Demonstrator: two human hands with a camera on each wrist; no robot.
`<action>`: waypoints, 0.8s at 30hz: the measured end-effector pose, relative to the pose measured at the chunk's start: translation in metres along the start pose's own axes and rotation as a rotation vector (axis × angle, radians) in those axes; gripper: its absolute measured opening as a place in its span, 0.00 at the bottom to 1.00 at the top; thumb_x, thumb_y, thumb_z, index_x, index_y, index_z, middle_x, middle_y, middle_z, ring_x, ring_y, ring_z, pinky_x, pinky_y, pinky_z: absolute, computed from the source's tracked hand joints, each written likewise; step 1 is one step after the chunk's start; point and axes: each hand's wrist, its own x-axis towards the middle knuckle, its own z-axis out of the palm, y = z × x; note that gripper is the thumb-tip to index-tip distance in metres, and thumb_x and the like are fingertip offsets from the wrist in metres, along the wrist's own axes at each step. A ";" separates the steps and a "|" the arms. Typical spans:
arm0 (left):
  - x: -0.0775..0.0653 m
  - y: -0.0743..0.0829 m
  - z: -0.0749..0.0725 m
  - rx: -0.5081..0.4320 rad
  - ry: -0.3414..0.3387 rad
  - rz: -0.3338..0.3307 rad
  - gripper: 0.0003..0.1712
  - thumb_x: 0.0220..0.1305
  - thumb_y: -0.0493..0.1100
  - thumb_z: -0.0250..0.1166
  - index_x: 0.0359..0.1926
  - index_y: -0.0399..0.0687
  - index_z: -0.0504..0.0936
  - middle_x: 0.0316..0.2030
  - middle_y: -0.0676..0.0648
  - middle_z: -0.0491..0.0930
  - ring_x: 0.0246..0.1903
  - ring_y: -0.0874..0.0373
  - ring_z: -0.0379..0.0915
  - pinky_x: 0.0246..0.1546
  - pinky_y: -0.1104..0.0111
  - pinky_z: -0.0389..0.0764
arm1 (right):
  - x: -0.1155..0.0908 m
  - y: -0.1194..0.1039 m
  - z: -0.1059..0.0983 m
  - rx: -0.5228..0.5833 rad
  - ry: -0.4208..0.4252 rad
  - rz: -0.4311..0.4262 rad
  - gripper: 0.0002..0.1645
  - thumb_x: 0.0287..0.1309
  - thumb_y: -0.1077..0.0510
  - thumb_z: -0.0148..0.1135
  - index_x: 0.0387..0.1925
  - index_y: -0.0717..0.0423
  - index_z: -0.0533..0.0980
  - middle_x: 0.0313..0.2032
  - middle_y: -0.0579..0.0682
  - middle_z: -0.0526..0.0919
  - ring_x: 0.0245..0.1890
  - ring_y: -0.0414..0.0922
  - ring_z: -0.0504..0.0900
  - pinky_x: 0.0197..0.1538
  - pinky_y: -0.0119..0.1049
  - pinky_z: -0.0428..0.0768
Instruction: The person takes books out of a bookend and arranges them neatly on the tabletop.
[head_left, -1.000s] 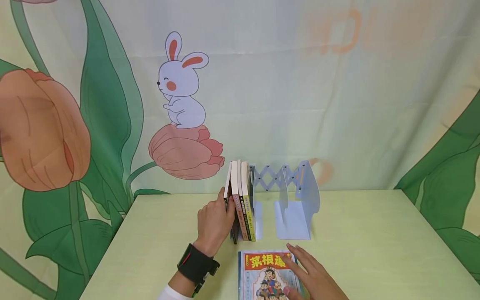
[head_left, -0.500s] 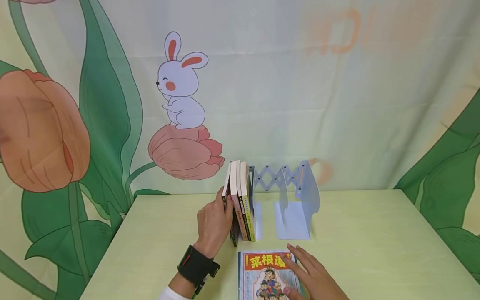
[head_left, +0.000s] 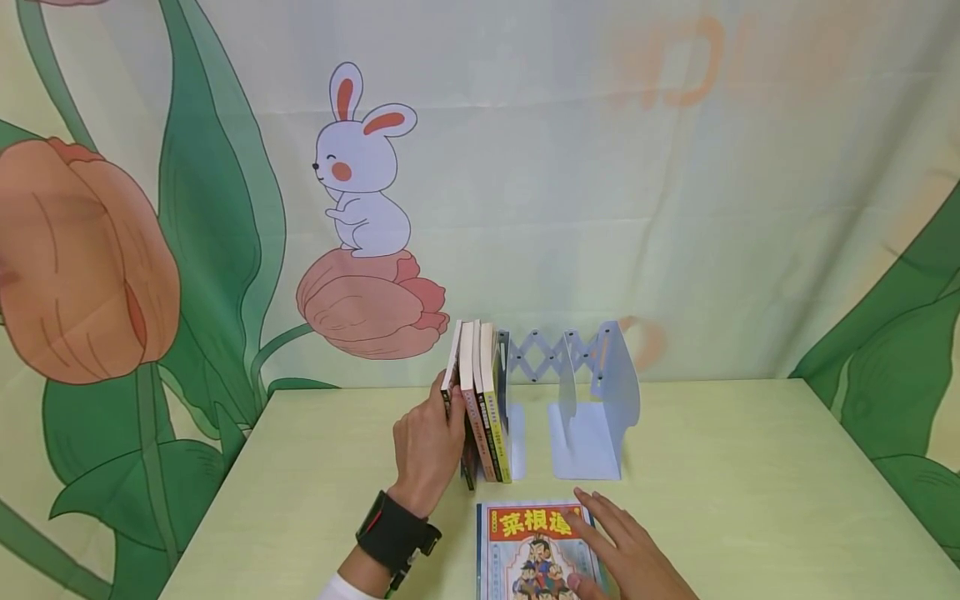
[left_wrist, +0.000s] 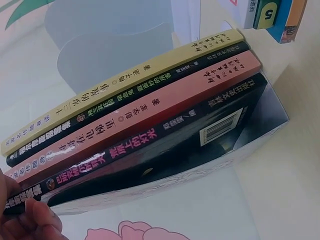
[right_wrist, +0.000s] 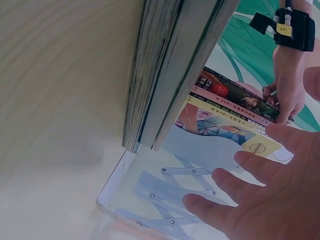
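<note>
My left hand (head_left: 429, 446) pinches the top of a black book's spine between thumb and fingers. This black book (left_wrist: 150, 150), with pink lettering, is the outermost of an upright row. Beside it stand a pink book (left_wrist: 140, 117), a thinner dark book (left_wrist: 165, 80) and a yellow book (left_wrist: 125, 82). The row stands in the left end of a pale blue expanding bookend (head_left: 588, 442). Fingers spread, my right hand (head_left: 630, 550) lies over the right side of a comic-covered book (head_left: 525, 529), the top one of a stack.
The bookend's lattice (head_left: 535, 356) links its upright panels, with bare sections right of the row. Page edges of the stack (right_wrist: 172, 75) show in the right wrist view. A light green table (head_left: 750, 467) meets a rabbit-and-tulip cloth (head_left: 525, 208) behind.
The top of the black book has tilted slightly left with my left hand, widening its gap from the pink book. My right hand stays put.
</note>
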 end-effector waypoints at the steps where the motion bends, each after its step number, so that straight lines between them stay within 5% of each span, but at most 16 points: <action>1: 0.000 0.000 0.000 -0.001 0.005 0.002 0.23 0.75 0.49 0.51 0.62 0.41 0.74 0.16 0.47 0.77 0.11 0.64 0.58 0.14 0.71 0.53 | 0.000 0.000 0.000 0.001 -0.001 0.003 0.36 0.61 0.42 0.63 0.69 0.42 0.68 0.71 0.46 0.67 0.68 0.52 0.69 0.58 0.55 0.76; 24: 0.006 0.003 -0.008 -0.010 0.100 0.055 0.23 0.76 0.49 0.50 0.62 0.41 0.75 0.12 0.49 0.72 0.10 0.65 0.53 0.14 0.72 0.51 | 0.001 0.002 0.002 0.004 -0.005 -0.001 0.37 0.61 0.40 0.62 0.70 0.39 0.66 0.71 0.45 0.66 0.68 0.51 0.69 0.59 0.55 0.75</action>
